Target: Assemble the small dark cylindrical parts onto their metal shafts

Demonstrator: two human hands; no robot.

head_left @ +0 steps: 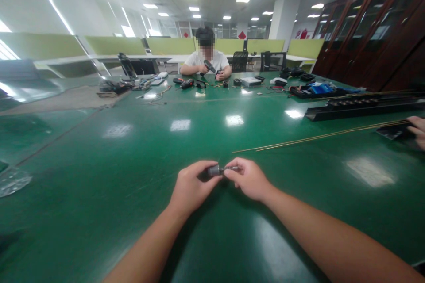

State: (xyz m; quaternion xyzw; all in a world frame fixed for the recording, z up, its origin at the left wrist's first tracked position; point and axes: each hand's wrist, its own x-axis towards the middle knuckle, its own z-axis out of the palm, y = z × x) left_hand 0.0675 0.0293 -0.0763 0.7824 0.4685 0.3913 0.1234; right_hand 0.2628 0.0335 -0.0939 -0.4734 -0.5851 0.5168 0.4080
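Observation:
Between the thumb and fingers of my left hand [194, 184] is a small dark grey cylinder [214, 170], shaped like a little motor and lying sideways. My right hand [247, 177] pinches a thin metal rod [235, 168] in line with the cylinder's right end. The fingertips partly cover the spot where rod and cylinder meet, so I cannot tell whether they are joined. Both hands are close together just above the green table [133, 163].
Long brass-coloured rods [299, 141] lie right of my hands, near another person's hand [419, 131]. Beyond them is a black rail [361, 110]. Across the table, a seated person [189, 62] holds a power drill [210, 66] among tools. A blue bundle [322, 88] rests at far right.

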